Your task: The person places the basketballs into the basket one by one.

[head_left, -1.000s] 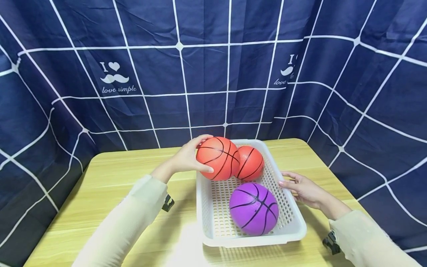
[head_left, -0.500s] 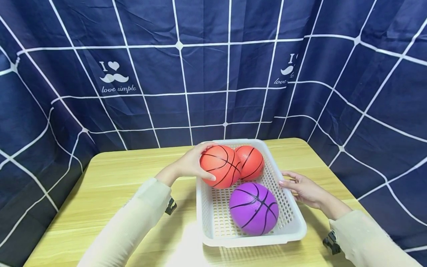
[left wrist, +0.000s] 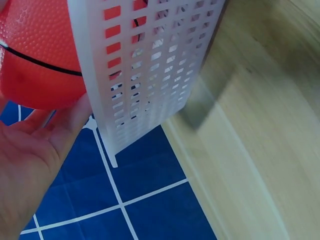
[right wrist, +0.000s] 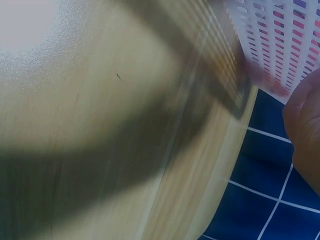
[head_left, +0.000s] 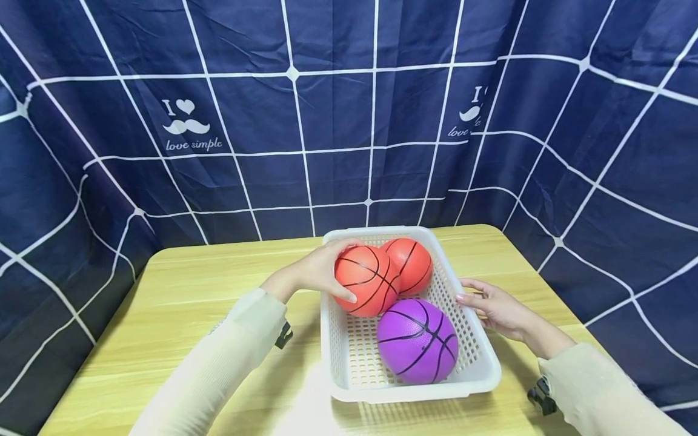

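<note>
In the head view, my left hand [head_left: 322,270] grips an orange toy basketball [head_left: 366,289] from its left side, thumb in front and fingers behind. The ball is inside the white plastic basket [head_left: 403,396], near its left wall. It meets a smaller orange basketball [head_left: 412,266] at the back and overlaps the top of a purple basketball [head_left: 417,348] at the front. The left wrist view shows the gripped ball [left wrist: 37,55] beside the perforated wall. My right hand [head_left: 501,309] holds the basket's right rim, thumb over the edge and fingers along the outside.
The basket stands on a light wooden table [head_left: 218,284], right of its middle. Dark blue cloth [head_left: 338,121] with white grid lines hangs behind the table and on both sides. A black wrist device [head_left: 541,396] sits under the right sleeve.
My left hand has brought the orange basketball down and toward the front right, against the purple ball, which has shifted slightly right. My right hand has stayed at the rim.
</note>
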Demonstrator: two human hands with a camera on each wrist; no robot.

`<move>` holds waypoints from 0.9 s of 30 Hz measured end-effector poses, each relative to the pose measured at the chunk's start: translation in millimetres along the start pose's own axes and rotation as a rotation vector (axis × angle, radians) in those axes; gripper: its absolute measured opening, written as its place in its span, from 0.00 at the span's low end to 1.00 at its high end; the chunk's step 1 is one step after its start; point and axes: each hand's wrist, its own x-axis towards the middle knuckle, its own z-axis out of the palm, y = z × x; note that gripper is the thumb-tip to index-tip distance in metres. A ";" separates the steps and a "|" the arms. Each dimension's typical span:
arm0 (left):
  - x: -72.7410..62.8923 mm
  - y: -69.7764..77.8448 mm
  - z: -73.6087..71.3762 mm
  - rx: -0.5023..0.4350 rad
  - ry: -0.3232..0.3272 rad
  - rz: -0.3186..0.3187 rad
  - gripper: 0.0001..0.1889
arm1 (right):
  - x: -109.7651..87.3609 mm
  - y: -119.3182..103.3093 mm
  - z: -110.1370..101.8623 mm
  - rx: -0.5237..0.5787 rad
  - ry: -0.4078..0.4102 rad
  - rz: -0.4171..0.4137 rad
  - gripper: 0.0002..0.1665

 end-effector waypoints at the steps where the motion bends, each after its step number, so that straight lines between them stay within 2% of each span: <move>1: 0.1 -0.2 0.4 0.000 -0.002 0.001 0.49 | 0.0 -0.1 -0.1 -0.001 -0.001 -0.001 0.28; 4: -1.1 -0.3 2.1 -0.001 -0.003 -0.017 0.49 | 0.2 -0.2 -0.6 0.003 -0.005 -0.001 0.27; 9: -7.5 -0.5 7.0 -0.017 0.004 -0.090 0.49 | -0.4 0.4 -1.6 0.014 -0.015 -0.007 0.25; 14: -13.0 -4.9 15.9 -0.007 0.034 -0.131 0.50 | -0.4 1.0 -2.4 0.016 -0.019 -0.007 0.24; 22: -22.0 -8.6 26.6 0.114 0.095 -0.180 0.49 | 0.9 2.3 -3.2 0.027 -0.031 -0.016 0.18; 27: -26.1 -9.3 32.0 0.191 0.130 -0.202 0.48 | 1.8 1.9 -3.0 0.029 -0.046 -0.029 0.19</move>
